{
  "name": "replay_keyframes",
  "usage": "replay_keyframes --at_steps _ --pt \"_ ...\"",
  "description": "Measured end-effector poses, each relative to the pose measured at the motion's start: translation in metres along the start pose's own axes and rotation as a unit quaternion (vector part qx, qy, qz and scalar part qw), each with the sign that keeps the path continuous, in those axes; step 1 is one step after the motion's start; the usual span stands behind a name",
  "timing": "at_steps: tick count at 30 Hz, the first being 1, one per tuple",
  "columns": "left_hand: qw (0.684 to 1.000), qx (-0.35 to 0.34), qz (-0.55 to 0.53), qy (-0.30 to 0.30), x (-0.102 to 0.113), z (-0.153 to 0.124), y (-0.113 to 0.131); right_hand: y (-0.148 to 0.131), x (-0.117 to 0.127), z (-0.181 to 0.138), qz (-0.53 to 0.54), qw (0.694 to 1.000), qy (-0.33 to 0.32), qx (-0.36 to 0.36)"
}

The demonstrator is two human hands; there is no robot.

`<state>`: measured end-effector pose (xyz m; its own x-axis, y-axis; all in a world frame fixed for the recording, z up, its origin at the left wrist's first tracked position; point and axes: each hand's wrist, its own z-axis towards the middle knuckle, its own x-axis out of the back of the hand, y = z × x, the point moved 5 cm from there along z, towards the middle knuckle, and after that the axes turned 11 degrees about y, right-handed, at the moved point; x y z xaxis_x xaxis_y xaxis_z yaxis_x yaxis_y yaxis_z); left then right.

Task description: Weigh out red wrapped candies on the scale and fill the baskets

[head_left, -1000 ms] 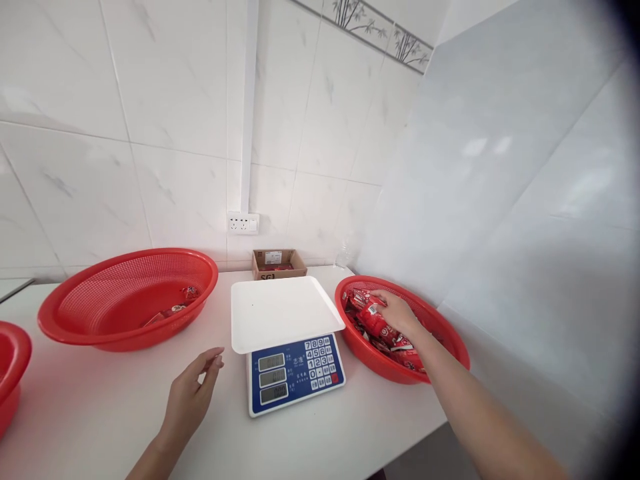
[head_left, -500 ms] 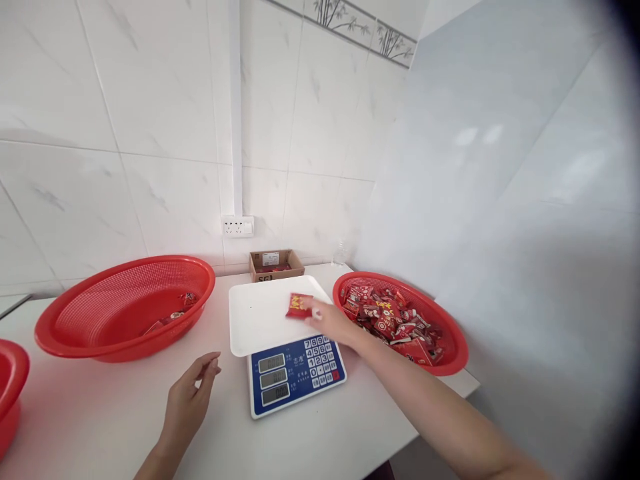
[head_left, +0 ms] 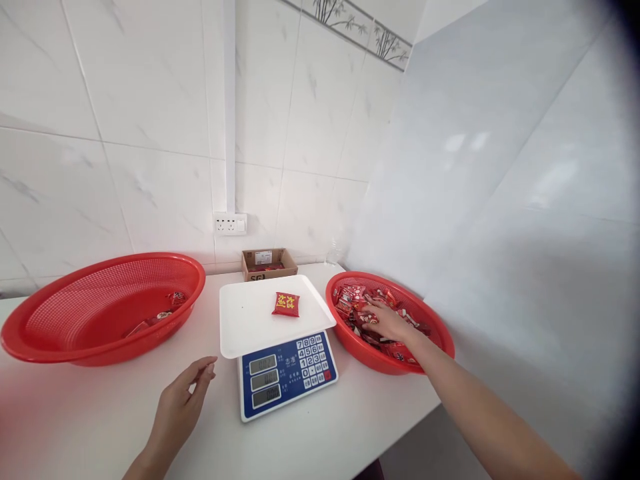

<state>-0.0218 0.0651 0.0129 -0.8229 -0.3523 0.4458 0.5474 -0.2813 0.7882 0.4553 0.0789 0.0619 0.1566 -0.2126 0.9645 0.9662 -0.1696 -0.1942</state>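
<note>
One red packet with yellow characters (head_left: 286, 305) lies flat on the white pan (head_left: 250, 327) of a digital scale (head_left: 265, 407). To the right, my right hand (head_left: 387, 322) reaches into a red plastic basket (head_left: 443, 333) full of small red packets (head_left: 353, 295). Its fingers are apart and touch the packets; the fingertips are partly hidden among them. My left hand (head_left: 180, 403) hovers over the table left of the scale, thumb and forefinger tips drawn together with nothing visible between them.
At the left stands another red basket (head_left: 100, 287) with a few packets at its right end. Behind the scale, a small cardboard box (head_left: 267, 265) sits near the tiled wall, below a socket (head_left: 231, 224). A clear plastic object (head_left: 336, 253) is in the back corner.
My right hand has let go of the red packet on the scale pan and moved right into the full basket. My left hand stays nearly in place. The view has shifted slightly.
</note>
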Motion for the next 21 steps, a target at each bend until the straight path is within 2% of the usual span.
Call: replay_keyframes --at_steps 3,8,10,12,18,21 --pt "1.000 0.009 0.008 0.002 0.000 0.001 -0.003 0.009 0.008 -0.001 0.000 0.999 0.043 -0.027" --pt "1.000 0.016 0.019 0.002 0.001 0.002 -0.004 0.022 0.037 0.008 0.018 0.980 0.162 -0.113" --pt "1.000 0.017 0.019 0.001 0.001 0.003 -0.004 0.020 0.041 0.009 0.032 0.975 0.171 -0.135" --pt "1.000 0.019 0.017 -0.003 0.000 0.003 -0.004 0.013 0.040 0.008 0.049 0.978 0.144 -0.144" --pt "1.000 0.015 0.015 -0.002 0.000 0.004 -0.003 -0.011 0.023 -0.001 -0.053 0.992 -0.048 -0.100" --pt "1.000 0.012 0.016 -0.008 0.000 0.004 -0.004 -0.018 0.013 -0.004 -0.086 0.989 -0.085 -0.089"
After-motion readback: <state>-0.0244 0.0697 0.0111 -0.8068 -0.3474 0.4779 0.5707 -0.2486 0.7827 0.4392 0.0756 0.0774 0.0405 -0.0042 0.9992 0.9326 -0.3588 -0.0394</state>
